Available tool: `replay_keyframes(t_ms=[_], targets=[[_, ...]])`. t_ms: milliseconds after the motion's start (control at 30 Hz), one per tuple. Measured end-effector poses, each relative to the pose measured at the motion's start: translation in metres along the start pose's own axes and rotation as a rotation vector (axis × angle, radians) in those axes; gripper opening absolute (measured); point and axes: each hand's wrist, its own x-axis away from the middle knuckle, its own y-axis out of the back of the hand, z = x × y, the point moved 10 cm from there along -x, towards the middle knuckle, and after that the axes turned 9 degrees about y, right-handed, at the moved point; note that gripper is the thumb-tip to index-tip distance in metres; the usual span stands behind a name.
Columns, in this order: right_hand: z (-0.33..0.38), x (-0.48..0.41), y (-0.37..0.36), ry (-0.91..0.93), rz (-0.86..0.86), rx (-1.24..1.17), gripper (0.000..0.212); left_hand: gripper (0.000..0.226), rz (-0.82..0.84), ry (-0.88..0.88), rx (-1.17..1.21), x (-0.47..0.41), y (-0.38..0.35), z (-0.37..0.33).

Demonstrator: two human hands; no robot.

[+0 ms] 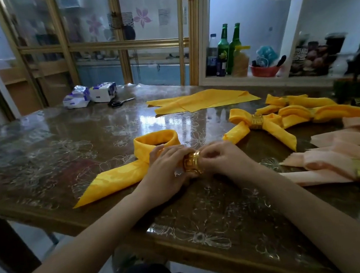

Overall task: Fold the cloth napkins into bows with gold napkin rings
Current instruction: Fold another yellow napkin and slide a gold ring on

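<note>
A yellow cloth napkin [120,178] lies folded on the glossy table [61,147], with one loop standing up behind my hands and a pointed tail running to the left. My left hand [167,167] grips the gathered middle of this napkin. A gold napkin ring [192,162] sits between my hands on the gathered cloth, and my right hand [220,156] pinches its right side. Finished yellow bows with gold rings [257,121] lie to the right. Flat yellow napkins [202,101] lie further back.
Pale pink bows with gold rings [342,156] are stacked at the right edge. Scissors [119,102] and two tissue packs [91,94] sit at the far left of the table. Green bottles [229,47] and a red basket [264,71] stand on a shelf behind.
</note>
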Motion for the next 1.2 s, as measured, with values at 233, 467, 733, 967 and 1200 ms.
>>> replay_keyframes(t_ms=[233,467,733,967,1200], targets=[[-0.011,0.01,0.021,-0.207,0.052,0.105,0.033,0.049,-0.092,0.185,0.008,-0.004,0.009,0.022],[0.004,0.014,0.018,-0.157,0.372,0.509,0.011,0.048,-0.098,0.227,-0.026,-0.001,0.007,0.023],[0.016,-0.025,-0.016,-0.021,0.273,0.413,0.021,0.048,-0.083,0.248,-0.029,0.002,0.009,0.02],[0.003,-0.025,-0.026,-0.088,0.003,0.232,0.028,0.068,-0.053,0.314,0.018,-0.001,0.01,0.026],[0.013,-0.024,-0.025,-0.034,-0.133,0.496,0.029,0.042,-0.025,0.519,0.241,-0.036,0.051,0.066]])
